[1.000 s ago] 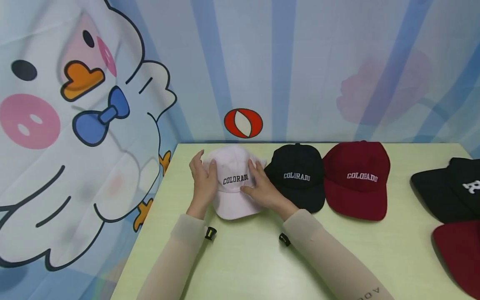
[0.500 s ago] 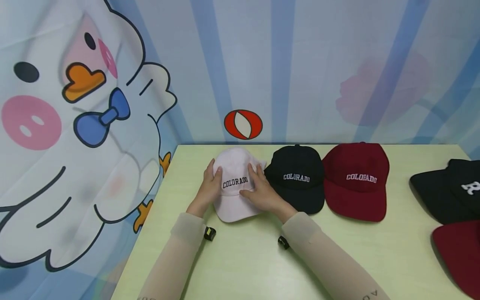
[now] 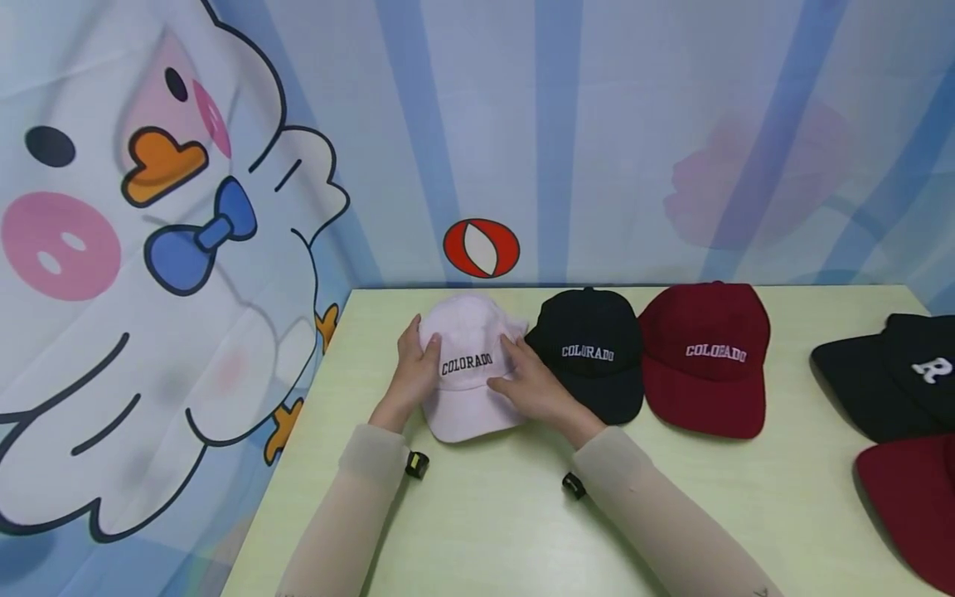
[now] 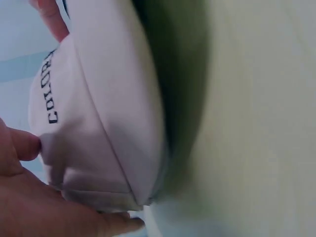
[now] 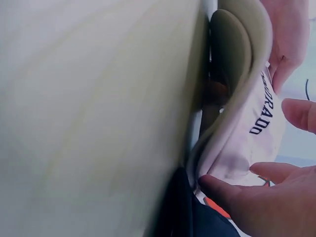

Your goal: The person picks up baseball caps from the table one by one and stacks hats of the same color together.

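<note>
A pale pink baseball cap lettered COLORADO lies at the back left of the table, its brim toward me. My left hand holds the cap's left side, thumb on the front panel and fingers along the side. My right hand is at the cap's right side. In the right wrist view, its fingertips touch the cap near the brim's corner, while the thumb stands off the crown. The pink cap's back is hidden. Right beside it sits a black COLORADO cap.
A dark red COLORADO cap adjoins the black one. At the right edge lie a black cap with a white R and another dark red cap, both cut off by the frame. A printed cloth backdrop rises behind the pale table.
The left hand's spread fingers have come in against the pink cap's side. The right hand has eased slightly rightward, its thumb farther from the lettering. The cap has hardly moved.
</note>
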`<state>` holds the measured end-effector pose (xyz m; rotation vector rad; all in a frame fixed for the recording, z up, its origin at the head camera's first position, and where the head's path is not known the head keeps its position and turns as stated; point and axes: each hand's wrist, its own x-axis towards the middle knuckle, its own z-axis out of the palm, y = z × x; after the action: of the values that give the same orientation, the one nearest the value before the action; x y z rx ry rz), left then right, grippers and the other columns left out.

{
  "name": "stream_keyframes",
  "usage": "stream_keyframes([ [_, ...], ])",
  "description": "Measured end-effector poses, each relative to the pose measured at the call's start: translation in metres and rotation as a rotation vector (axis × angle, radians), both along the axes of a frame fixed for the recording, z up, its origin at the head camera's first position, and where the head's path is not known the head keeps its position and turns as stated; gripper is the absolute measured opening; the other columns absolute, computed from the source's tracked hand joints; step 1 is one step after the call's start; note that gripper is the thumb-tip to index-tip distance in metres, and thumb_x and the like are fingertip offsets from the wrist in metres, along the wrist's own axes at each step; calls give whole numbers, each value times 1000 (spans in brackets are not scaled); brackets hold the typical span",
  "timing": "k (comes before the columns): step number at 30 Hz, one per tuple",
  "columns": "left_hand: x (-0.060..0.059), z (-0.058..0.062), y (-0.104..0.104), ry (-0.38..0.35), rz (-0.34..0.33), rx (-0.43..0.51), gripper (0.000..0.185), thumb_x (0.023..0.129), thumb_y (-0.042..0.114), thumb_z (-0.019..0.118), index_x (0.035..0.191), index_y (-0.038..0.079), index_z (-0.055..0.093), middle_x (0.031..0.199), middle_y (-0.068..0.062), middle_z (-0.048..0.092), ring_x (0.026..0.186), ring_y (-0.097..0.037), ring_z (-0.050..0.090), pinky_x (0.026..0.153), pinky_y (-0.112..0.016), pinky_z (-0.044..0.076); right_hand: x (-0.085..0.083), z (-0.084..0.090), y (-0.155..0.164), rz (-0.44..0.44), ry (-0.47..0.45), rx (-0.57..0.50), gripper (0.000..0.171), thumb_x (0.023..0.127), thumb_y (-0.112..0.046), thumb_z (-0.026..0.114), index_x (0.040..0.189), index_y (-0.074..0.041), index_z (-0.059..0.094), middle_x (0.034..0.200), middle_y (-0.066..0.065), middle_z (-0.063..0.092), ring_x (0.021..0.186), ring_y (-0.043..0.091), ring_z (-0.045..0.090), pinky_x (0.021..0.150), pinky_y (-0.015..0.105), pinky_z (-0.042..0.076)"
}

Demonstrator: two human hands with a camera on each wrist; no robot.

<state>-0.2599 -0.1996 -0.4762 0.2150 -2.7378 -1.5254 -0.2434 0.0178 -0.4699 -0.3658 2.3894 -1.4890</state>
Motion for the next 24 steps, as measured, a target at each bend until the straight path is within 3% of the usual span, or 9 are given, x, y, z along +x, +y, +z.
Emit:
stream_keyframes([
  [4, 5, 10, 6, 77, 32, -55, 68, 110, 34, 37, 168, 16, 7, 173, -17, -1, 161, -41, 6, 128, -61, 15, 5, 3, 15, 10, 6, -63, 74, 102, -20, 61, 165, -8, 24, 174, 16, 15, 161, 31, 14, 129, 51, 18],
  [11, 18, 35, 35, 229, 14, -33, 67, 107, 26, 47, 166, 15, 16, 173, -13, 2, 161, -36, 4, 126, -63, 19, 21, 13, 45, -46, -24, -84, 65, 103, -23, 64, 162, -17, 36, 167, 12, 34, 150, 36, 42, 116, 53, 44],
  [15, 25, 43, 56, 262, -44, -34, 66, 108, 28, 49, 166, 18, 18, 174, -9, 5, 160, -34, 10, 125, -62, 23, 31, 23, 68, -75, -1, -117, 59, 103, -22, 64, 157, -17, 43, 164, 12, 38, 146, 37, 45, 114, 55, 45],
  [20, 36, 50, 88, 276, -161, 11, 65, 108, 31, 49, 165, 23, 19, 174, -2, 6, 159, -29, 18, 125, -60, 26, 41, 35, 103, -122, 42, -167, 54, 104, -22, 63, 155, -15, 46, 162, 13, 40, 145, 38, 46, 115, 58, 42],
  [22, 42, 54, 102, 287, -222, 61, 65, 108, 30, 50, 165, 23, 21, 173, -2, 8, 159, -28, 18, 127, -59, 23, 46, 40, 118, -148, 71, -165, 53, 105, -22, 62, 154, -12, 46, 160, 15, 42, 143, 38, 49, 114, 50, 46],
  [24, 49, 57, 118, 295, -279, 102, 64, 108, 31, 50, 165, 23, 22, 173, -3, 10, 159, -26, 19, 127, -58, 21, 51, 45, 135, -174, 96, -146, 53, 106, -25, 61, 155, -10, 45, 159, 16, 43, 141, 36, 50, 110, 34, 50],
])
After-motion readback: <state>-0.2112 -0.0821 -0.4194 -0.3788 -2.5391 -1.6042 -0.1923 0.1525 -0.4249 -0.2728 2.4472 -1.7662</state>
